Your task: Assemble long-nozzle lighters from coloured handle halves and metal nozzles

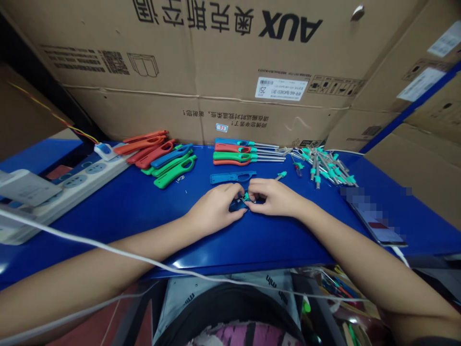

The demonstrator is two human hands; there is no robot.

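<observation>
left hand (pixel 216 206): pinching a blue lighter shell (pixel 236 206), fingers narrow | right hand (pixel 275 198): fingers curling in at a teal fitting (pixel 246 197) (can't tell if they're really gripping, knuckles are hiding it) | that shell's sitting between both hands over the blue tabletop (pixel 288 245), a loose blue handle half (pixel 226 178) lying just beyond

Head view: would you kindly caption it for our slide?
Left hand and right hand hold a blue lighter casing and teal fitting.
</observation>
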